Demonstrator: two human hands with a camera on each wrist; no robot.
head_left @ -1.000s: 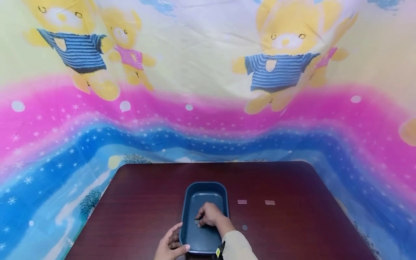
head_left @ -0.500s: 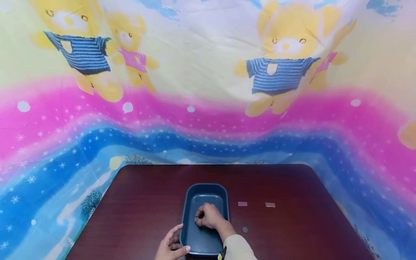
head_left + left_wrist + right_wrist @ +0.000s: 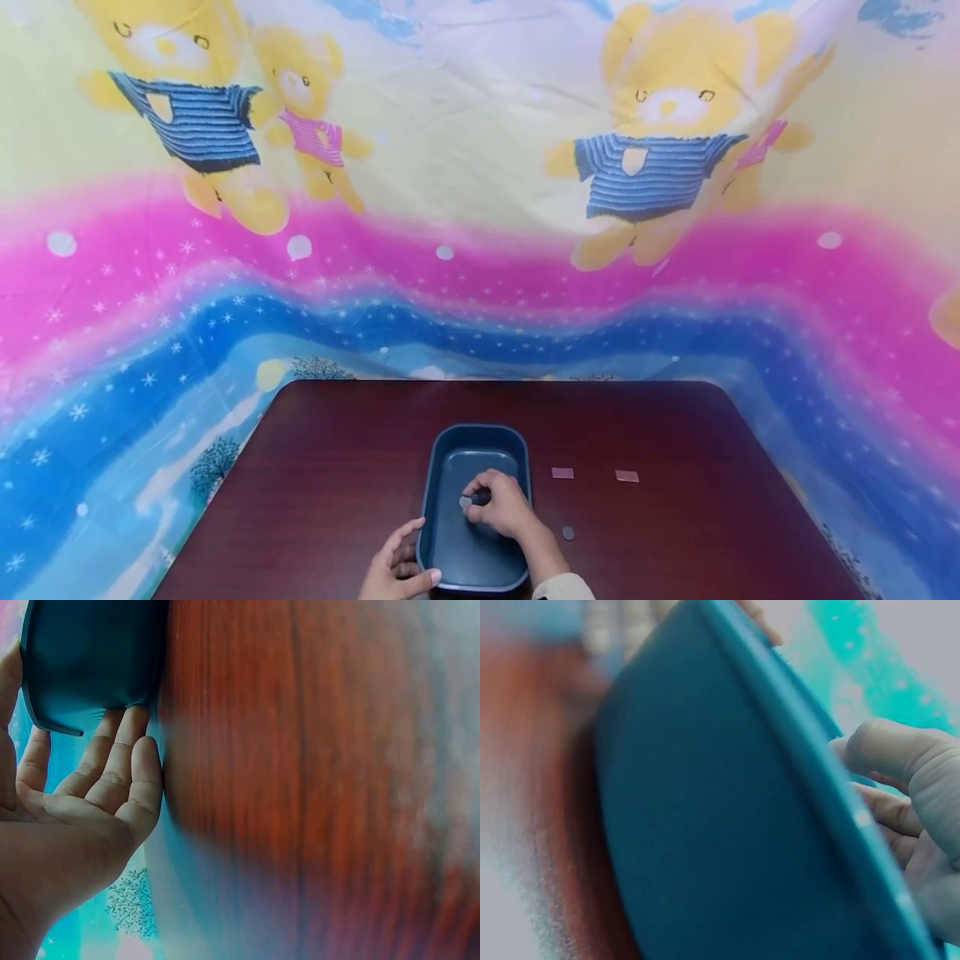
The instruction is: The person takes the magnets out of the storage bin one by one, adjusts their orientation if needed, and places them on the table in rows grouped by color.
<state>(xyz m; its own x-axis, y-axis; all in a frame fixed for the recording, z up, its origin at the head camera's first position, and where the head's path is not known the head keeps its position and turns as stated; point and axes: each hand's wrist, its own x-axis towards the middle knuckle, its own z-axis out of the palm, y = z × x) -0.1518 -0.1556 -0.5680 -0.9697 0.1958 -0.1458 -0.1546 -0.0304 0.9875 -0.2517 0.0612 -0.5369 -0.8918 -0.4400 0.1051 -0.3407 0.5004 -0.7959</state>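
A dark blue rectangular tray (image 3: 472,575) with tall sides stands on the table in the head view. At its near left corner my left hand (image 3: 393,565) holds it, thumb at the near rim and fingers along the left wall. The left wrist view shows those fingertips (image 3: 135,712) against the outer wall. Over the inside of the tray, my right hand (image 3: 501,507) pinches a small round grey disc (image 3: 466,502), coin-like, between thumb and forefinger. In the right wrist view the tray wall covers part of my right hand (image 3: 922,802), and the disc is hidden there.
A second grey disc (image 3: 567,533) lies on the brown table (image 3: 675,533) just right of the tray. Farther back on that side lie two small pinkish rectangular pieces, one nearer the tray (image 3: 562,473) and one farther right (image 3: 627,477). A bear-patterned curtain (image 3: 450,317) hangs behind.
The grey disc was at the tray's floor under my right fingertips; now it is pinched and tilted up, with the hand shifted right. My left hand keeps its place on the tray.
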